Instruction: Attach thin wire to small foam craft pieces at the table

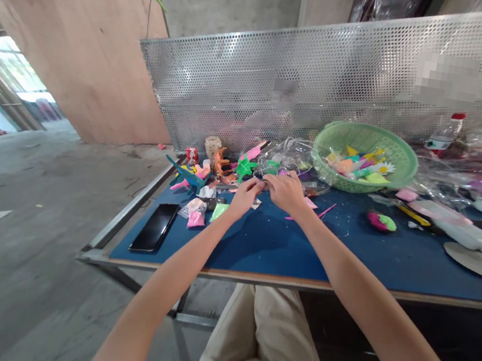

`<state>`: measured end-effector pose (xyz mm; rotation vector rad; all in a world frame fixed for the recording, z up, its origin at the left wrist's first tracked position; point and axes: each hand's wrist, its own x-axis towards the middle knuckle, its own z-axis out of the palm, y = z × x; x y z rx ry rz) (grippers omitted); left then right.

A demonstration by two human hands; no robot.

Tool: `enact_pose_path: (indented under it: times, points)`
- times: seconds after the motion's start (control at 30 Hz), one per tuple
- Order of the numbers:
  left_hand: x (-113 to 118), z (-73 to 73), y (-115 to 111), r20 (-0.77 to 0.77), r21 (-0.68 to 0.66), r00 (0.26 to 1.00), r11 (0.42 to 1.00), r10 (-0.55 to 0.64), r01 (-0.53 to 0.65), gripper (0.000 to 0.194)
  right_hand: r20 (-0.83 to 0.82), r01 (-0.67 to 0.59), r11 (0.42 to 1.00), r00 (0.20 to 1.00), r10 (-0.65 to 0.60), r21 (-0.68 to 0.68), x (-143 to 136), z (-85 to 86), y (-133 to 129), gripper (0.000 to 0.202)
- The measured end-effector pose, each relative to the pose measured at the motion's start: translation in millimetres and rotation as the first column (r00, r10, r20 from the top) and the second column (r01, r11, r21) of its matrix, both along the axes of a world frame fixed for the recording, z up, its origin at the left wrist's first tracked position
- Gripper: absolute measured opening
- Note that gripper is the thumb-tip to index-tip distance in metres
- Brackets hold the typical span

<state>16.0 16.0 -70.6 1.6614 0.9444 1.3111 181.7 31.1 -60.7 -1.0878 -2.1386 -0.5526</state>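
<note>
My left hand (248, 195) and my right hand (285, 191) meet over the blue tabletop (268, 243), fingertips pinched close together. Whatever lies between the fingers is too small and too covered to make out. Just behind them is a bright green splayed shape (245, 169), with a pink piece near it. Left of my left hand sit a light green packet (219, 212) and a pink packet (196, 219). Thin magenta strips (326, 211) lie on the table to the right of my right hand.
A black phone (155, 227) lies at the table's left corner. A green basket (366, 159) of colourful pieces stands at the back. To the right are a magenta-and-green lump (381, 222), a white glue gun (453, 225) and a bottle (446, 135). A perforated metal panel (248, 78) closes the back.
</note>
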Motion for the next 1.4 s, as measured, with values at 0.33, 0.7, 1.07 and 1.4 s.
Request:
enact_pose_path:
  times: [0.33, 0.7, 1.07, 1.4]
  points:
    - [-4, 11.4, -7, -0.139, 0.162, 0.989, 0.987, 0.048, -0.025, 0.031, -0.263, -0.112, 0.980, 0.962, 0.067, -0.162, -1, 9.0, -5, 0.023]
    - [-13, 10.1, -7, -0.273, 0.318, 0.958, 0.948, 0.087, 0.004, 0.031, -0.464, -0.323, 0.897, 0.872, 0.157, -0.302, 2, 14.4, -6, 0.020]
    - [-22, 5.3, -1, -0.376, 0.409, 0.916, 0.912, 0.138, 0.030, 0.036, -0.520, -0.433, 0.845, 0.823, 0.229, -0.314, 1, 12.6, -3, 0.021]
    - [-12, 1.9, 1, -0.094, 0.128, 0.995, 0.992, 0.027, -0.014, 0.045, -0.243, -0.256, 0.961, 0.943, 0.226, -0.100, 8, 5.4, 4, 0.022]
